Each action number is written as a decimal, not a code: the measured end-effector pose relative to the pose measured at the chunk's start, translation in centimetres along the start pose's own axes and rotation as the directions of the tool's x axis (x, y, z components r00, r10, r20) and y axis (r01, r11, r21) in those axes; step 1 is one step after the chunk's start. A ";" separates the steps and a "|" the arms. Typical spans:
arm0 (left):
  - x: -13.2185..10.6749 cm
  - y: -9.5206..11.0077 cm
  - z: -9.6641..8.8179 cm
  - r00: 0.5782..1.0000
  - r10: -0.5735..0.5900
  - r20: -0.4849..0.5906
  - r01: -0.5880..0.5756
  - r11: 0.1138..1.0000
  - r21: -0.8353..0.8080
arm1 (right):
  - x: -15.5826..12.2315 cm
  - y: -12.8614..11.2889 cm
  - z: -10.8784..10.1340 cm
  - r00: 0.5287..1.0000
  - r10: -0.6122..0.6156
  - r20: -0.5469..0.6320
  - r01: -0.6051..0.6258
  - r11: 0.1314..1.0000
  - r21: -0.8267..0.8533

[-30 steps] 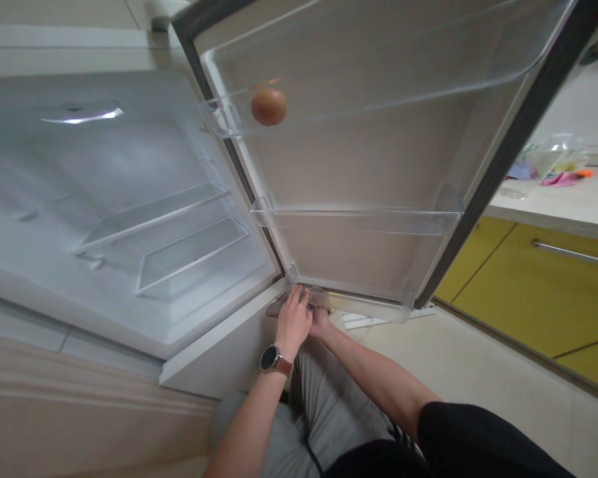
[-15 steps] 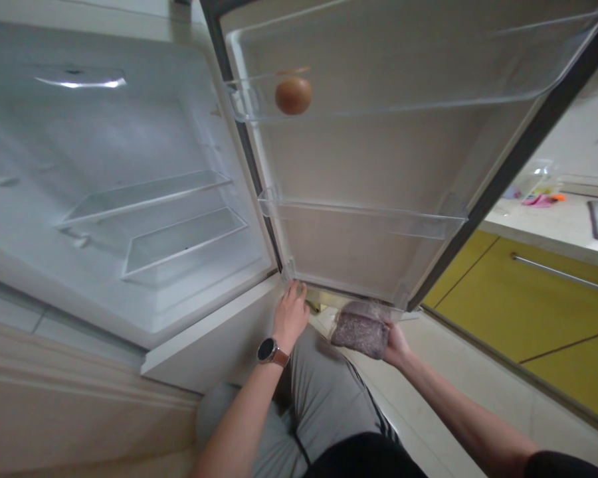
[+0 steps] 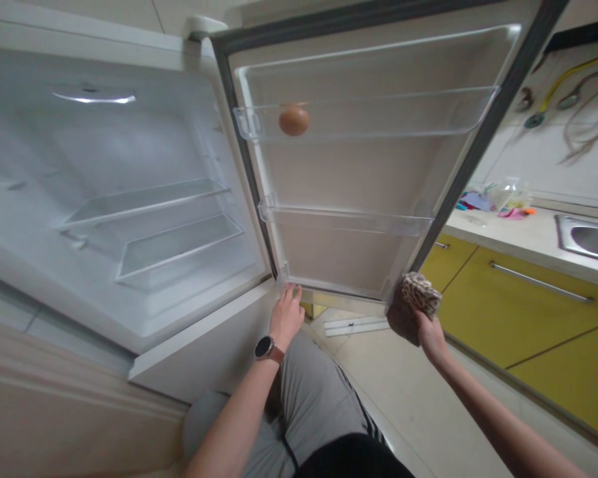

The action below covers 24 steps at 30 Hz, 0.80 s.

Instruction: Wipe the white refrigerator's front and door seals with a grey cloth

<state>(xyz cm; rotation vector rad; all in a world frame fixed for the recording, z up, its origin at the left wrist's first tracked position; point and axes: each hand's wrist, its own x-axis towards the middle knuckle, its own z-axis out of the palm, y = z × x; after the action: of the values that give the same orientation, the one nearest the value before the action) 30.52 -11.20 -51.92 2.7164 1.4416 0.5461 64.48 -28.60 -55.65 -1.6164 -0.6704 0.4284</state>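
Observation:
My left hand [image 3: 286,313], with a watch on its wrist, rests its fingers on the bottom corner of the open fridge door [image 3: 359,179], by the lowest door shelf. My right hand [image 3: 428,332] is closed around a brown patterned cloth [image 3: 414,302], held up beside the door's lower right edge. A single brown egg [image 3: 294,121] sits in the top door shelf. The fridge interior [image 3: 119,199] on the left shows bare glass shelves.
Yellow cabinets [image 3: 528,312] with bar handles stand to the right under a pale counter [image 3: 518,232] holding small coloured items and a steel sink [image 3: 588,239]. A white strip [image 3: 356,325] lies on the tiled floor below the door. My knees are bent beneath me.
My right hand pulled out from under the door's bottom edge with the cloth and swung up and right to the door's outer edge. My left hand stayed at the door corner.

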 end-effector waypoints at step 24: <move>-1.0 -1.0 -0.5 1.000 0.000 0.000 0.000 0.999 -0.049 | -5.7 -9.1 11.7 0.626 -0.323 0.709 0.779 0.240 -0.579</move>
<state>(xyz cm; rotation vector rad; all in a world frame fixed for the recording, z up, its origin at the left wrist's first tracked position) 29.07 -11.47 -51.92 2.6793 1.4086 0.5742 51.21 -22.75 -49.11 -2.0103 -2.0816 -0.2047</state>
